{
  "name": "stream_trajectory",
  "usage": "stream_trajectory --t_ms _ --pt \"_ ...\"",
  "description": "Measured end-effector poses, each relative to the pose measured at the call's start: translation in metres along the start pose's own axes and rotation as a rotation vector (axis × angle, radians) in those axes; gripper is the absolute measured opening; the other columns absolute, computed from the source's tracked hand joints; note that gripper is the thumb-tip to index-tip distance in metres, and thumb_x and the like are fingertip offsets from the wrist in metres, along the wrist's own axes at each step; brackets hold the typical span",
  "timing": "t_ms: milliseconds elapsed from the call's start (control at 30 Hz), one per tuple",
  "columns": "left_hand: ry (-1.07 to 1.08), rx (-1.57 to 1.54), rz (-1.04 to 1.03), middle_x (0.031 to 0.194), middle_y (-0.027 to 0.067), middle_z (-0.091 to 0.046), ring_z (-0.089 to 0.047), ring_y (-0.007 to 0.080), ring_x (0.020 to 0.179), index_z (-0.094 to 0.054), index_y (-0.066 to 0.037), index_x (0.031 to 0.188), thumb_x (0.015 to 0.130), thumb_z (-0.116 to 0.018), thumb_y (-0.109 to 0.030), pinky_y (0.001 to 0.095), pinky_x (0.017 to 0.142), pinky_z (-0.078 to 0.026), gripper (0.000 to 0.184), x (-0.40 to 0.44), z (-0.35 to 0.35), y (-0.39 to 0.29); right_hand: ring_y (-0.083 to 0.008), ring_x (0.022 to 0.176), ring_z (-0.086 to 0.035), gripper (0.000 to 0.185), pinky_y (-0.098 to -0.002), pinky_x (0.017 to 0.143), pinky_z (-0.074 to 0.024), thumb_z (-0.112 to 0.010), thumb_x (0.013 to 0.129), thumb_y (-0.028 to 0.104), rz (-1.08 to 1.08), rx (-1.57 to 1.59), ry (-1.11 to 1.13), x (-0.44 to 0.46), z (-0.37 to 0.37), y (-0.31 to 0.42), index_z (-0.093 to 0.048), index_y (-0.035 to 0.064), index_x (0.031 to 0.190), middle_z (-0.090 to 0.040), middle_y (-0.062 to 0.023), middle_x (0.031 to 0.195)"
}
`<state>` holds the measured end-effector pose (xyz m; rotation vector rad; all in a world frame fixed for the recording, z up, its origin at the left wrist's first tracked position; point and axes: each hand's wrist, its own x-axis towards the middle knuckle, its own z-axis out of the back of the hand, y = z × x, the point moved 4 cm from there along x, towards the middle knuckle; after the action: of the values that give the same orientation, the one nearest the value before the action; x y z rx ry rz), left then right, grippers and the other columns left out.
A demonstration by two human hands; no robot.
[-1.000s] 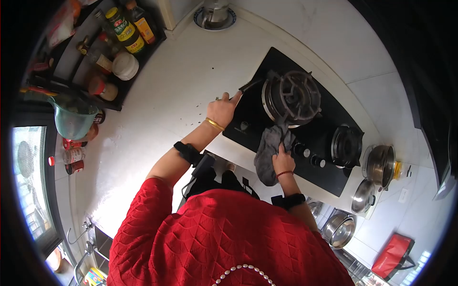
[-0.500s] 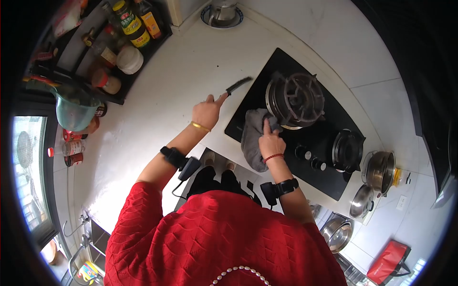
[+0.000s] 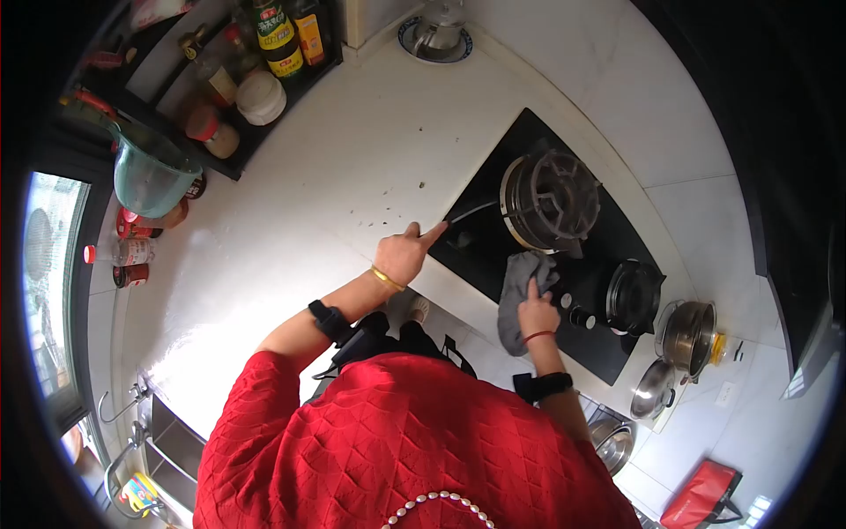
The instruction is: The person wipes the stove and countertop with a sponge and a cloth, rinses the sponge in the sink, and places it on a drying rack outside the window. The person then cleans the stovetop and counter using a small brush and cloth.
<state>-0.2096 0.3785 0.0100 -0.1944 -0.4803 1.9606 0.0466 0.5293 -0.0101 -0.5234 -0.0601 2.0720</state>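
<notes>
My left hand (image 3: 402,257) is closed round a thin brush (image 3: 471,212), index finger laid along its dark handle. The brush's far end reaches over the black glass of the gas stove (image 3: 480,251), beside the large left burner (image 3: 552,201). Under my right hand (image 3: 538,316) is a bunched grey cloth (image 3: 518,304), gripped with the index finger pressing on it. It lies across the stove's front edge, left of the control knobs (image 3: 577,315). My palm hides part of the cloth.
Dark crumbs (image 3: 421,185) lie on the white counter (image 3: 291,212). A glass teapot (image 3: 439,31) stands on a plate at the back. Bottles and jars (image 3: 261,97) fill the rack at left. A steel pot (image 3: 689,337) and a lid (image 3: 652,389) are beyond the smaller burner (image 3: 634,297).
My left hand has brought the brush from the counter beside the stove onto the stove's glass. My right hand and the cloth have slid along the front edge toward the knobs. The view has shifted.
</notes>
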Motion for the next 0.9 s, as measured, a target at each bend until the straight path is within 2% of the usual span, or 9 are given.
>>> stream_trajectory --t_ms 67,167,233,333,433,533,667,800,900 --pt "-0.036 0.015 -0.039 0.073 0.0085 -0.049 -0.054 0.0239 0.048 -0.044 -0.025 0.125 0.073 -0.048 -0.006 0.0337 0.044 -0.046 0.055 0.018 0.0 -0.011 -0.0349 0.072 -0.062 0.052 -0.0421 0.065 -0.0506 -0.047 0.077 0.024 0.005 0.034 0.012 -0.008 0.0 0.02 -0.036 0.0235 0.127 -0.051 -0.0224 0.105" --pt "0.03 0.059 -0.142 0.076 0.0101 -0.051 -0.057 0.0255 0.053 -0.044 -0.025 0.125 0.074 -0.047 -0.006 0.035 0.047 -0.047 0.054 0.043 -0.029 -0.017 -0.0348 0.071 -0.062 0.052 -0.0414 0.064 -0.0508 -0.048 0.077 0.024 0.01 0.044 0.019 -0.011 -0.005 0.028 -0.036 0.0216 0.127 -0.051 -0.0229 0.105" --pt "0.053 0.072 -0.02 0.079 0.0116 -0.052 -0.06 0.0268 0.06 -0.044 -0.025 0.125 0.076 -0.046 -0.007 0.0358 0.05 -0.049 0.053 0.085 -0.035 -0.001 -0.0348 0.071 -0.062 0.052 -0.0411 0.063 -0.051 -0.049 0.076 0.024 0.008 0.038 0.025 -0.006 -0.006 0.027 -0.037 0.0206 0.127 -0.051 -0.023 0.105" --pt "-0.038 0.078 -0.15 0.082 0.0131 -0.054 -0.061 0.0278 0.065 -0.045 -0.025 0.124 0.077 -0.044 -0.008 0.0371 0.053 -0.049 0.05 0.139 -0.029 -0.012 -0.035 0.072 -0.062 0.051 -0.0412 0.062 -0.0511 -0.05 0.076 0.023 0.01 0.047 0.056 -0.004 -0.005 0.026 -0.039 0.0188 0.125 -0.051 -0.0233 0.106" --pt "0.146 0.05 -0.148 0.084 0.014 -0.055 -0.061 0.0293 0.068 -0.049 -0.025 0.121 0.078 -0.044 -0.009 0.0387 0.057 -0.05 0.046 0.136 -0.008 -0.03 -0.0351 0.071 -0.062 0.049 -0.0416 0.062 -0.0511 -0.05 0.075 0.024 0.004 0.074 0.052 -0.003 -0.009 0.022 -0.04 0.0172 0.123 -0.051 -0.0237 0.106" --pt "0.172 0.004 -0.057 0.086 0.0141 -0.056 -0.061 0.0304 0.069 -0.051 -0.023 0.118 0.079 -0.043 -0.009 0.0392 0.059 -0.049 0.042 0.131 -0.01 -0.026 -0.0351 0.071 -0.062 0.048 -0.042 0.062 -0.0512 -0.051 0.075 0.025 -0.004 0.08 0.057 -0.002 -0.008 0.024 -0.042 0.0168 0.121 -0.051 -0.0244 0.106" --pt "-0.011 -0.054 0.032 0.084 0.0136 -0.056 -0.061 0.03 0.068 -0.052 -0.021 0.116 0.079 -0.043 -0.009 0.0392 0.058 -0.049 0.04 0.167 -0.023 -0.018 -0.0351 0.069 -0.062 0.048 -0.0416 0.061 -0.0515 -0.053 0.074 0.025 0.023 0.05 0.014 0.005 -0.007 0.026 -0.043 0.0162 0.12 -0.051 -0.0244 0.104" --pt "-0.038 -0.038 0.033 0.081 0.0142 -0.055 -0.06 0.0294 0.064 -0.05 -0.02 0.118 0.078 -0.043 -0.008 0.0381 0.055 -0.049 0.043 0.136 -0.01 -0.025 -0.0355 0.068 -0.062 0.048 -0.041 0.06 -0.0517 -0.055 0.073 0.024 0.032 0.062 0.004 0.002 -0.001 0.027 -0.043 0.0155 0.119 -0.053 -0.0234 0.098" --pt "0.06 -0.007 0.011 0.081 0.0136 -0.055 -0.06 0.0299 0.062 -0.047 -0.02 0.121 0.078 -0.043 -0.008 0.038 0.054 -0.049 0.045 0.11 -0.026 -0.023 -0.0355 0.067 -0.061 0.048 -0.0411 0.059 -0.0516 -0.055 0.074 0.024 0.053 0.049 -0.033 0.003 -0.007 0.026 -0.042 0.0154 0.12 -0.053 -0.0225 0.095"
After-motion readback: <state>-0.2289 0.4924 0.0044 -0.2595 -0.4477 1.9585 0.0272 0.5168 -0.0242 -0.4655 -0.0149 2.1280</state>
